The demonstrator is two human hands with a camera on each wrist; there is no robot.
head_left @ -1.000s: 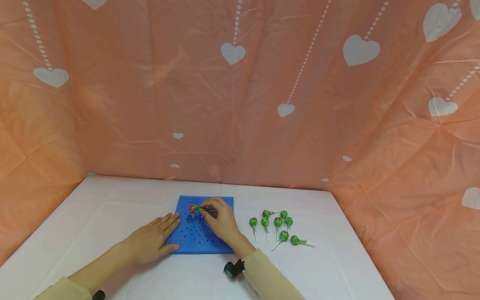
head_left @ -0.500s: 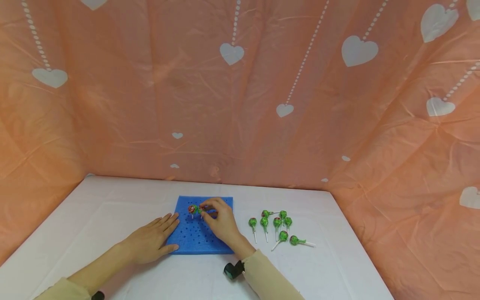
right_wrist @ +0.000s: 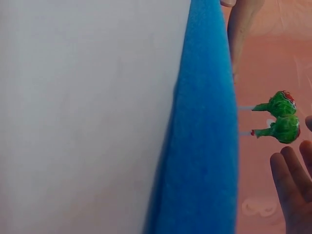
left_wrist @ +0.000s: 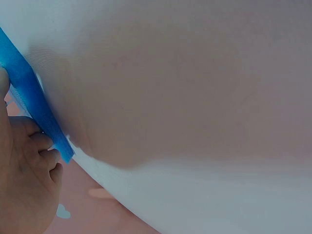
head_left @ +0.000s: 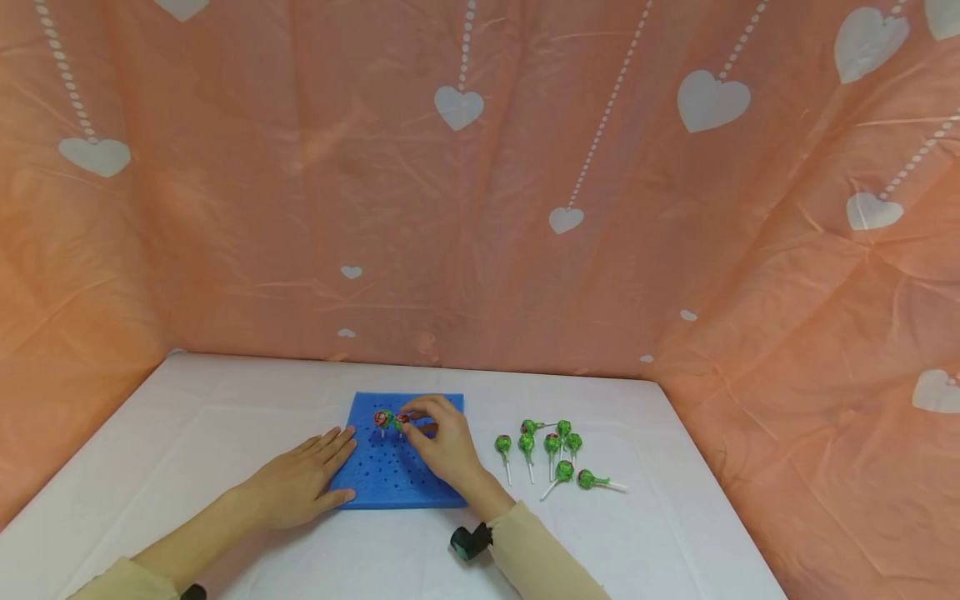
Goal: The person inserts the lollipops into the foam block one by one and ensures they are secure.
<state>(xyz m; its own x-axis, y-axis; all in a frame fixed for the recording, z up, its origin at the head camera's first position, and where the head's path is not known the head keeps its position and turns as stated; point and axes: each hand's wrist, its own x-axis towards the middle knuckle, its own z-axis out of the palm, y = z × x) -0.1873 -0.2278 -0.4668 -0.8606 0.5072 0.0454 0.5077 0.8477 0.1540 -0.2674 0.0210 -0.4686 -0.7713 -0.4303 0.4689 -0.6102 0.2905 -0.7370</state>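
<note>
Two lollipops in green and red wrappers, the left one (head_left: 383, 418) and the right one (head_left: 401, 422), stand side by side with their sticks in a blue foam board (head_left: 397, 483) dotted with holes. In the right wrist view, their heads meet and both sticks run straight out from the foam. My right hand (head_left: 444, 440) is around the right lollipop's head, thumb and fingertips parted and slightly off the wrapper. My left hand (head_left: 303, 483) rests with extended fingers along the board's left edge; the left wrist view shows its fingers (left_wrist: 41, 141) against that edge.
Several green-wrapped lollipops (head_left: 527, 443) lie loose on the white table (head_left: 675, 542) to the right of the board. A wrist camera (head_left: 470, 542) sits at the right sleeve. An orange curtain with hearts (head_left: 420, 208) hangs behind the table.
The right hand's fingers have loosened from the right lollipop, whose head now shows more between thumb and fingers. The left hand stays in place; the head view has shifted slightly.
</note>
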